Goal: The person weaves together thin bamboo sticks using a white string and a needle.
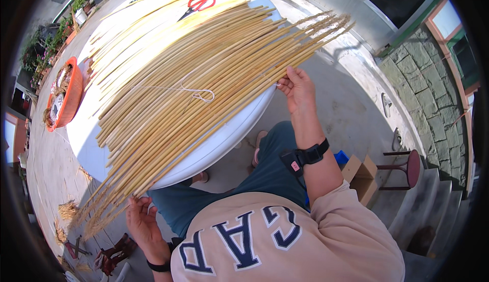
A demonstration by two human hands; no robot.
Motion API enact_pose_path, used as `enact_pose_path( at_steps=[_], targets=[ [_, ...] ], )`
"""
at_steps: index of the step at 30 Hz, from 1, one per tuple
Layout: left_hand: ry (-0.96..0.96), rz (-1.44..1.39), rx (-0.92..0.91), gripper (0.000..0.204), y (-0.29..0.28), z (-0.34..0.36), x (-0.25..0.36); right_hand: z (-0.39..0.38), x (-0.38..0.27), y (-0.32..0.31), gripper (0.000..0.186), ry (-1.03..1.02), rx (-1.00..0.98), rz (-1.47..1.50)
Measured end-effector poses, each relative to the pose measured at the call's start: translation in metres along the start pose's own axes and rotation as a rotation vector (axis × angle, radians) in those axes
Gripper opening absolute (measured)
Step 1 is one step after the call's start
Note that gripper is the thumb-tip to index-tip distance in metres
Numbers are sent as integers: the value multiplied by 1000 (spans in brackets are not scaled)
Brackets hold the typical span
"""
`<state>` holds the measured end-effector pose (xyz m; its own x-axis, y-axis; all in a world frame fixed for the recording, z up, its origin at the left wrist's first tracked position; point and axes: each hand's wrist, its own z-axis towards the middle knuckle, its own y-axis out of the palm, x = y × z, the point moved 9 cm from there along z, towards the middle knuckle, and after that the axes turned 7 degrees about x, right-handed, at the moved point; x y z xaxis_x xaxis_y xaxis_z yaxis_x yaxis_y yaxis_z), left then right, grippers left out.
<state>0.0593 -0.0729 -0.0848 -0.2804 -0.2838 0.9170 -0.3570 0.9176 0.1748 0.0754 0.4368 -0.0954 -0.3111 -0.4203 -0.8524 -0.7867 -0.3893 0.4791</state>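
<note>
A mat-like row of straw-coloured plant stalks (204, 78) lies side by side across the white table, with feathery tips at some ends. My right hand (299, 91) pinches the nearest stalk close to its right end, thumb on top. At the left end of that near edge, the fingertips of my left hand (141, 220) are closed on a thin stalk end that juts past the table. White string (204, 96) lies in loose loops over the middle of the row. A bit of white thread also shows by my right fingertips.
Red-handled scissors (201, 3) rest at the table's far side, with more stalks around them. An orange basin (71, 93) stands at the left rim of the white table (244, 116). To my right are a cardboard box (362, 177), a stool (412, 169) and steps (425, 216).
</note>
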Motion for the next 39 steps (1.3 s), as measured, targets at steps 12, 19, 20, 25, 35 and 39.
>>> enact_pose_path(
  at_steps=[12,19,20,25,35,39],
  targets=[
    [-48,-38,2,23,2,12,-8,4,4,-1,12,-14,15,13],
    [-41,-93,14,21,2,14,-10,4,6,-5,13,-15,41,28],
    [-42,-94,11,21,4,13,-10,4,7,-4,13,1,28,19],
    [14,-77,-28,20,9,6,-3,-15,-7,-1,20,-9,48,-52],
    [15,-102,-37,20,10,5,-2,-44,-11,15,17,-183,-66,-434],
    [18,-123,-40,20,10,5,-3,-46,-11,15,17,-175,-68,-451]
  ],
)
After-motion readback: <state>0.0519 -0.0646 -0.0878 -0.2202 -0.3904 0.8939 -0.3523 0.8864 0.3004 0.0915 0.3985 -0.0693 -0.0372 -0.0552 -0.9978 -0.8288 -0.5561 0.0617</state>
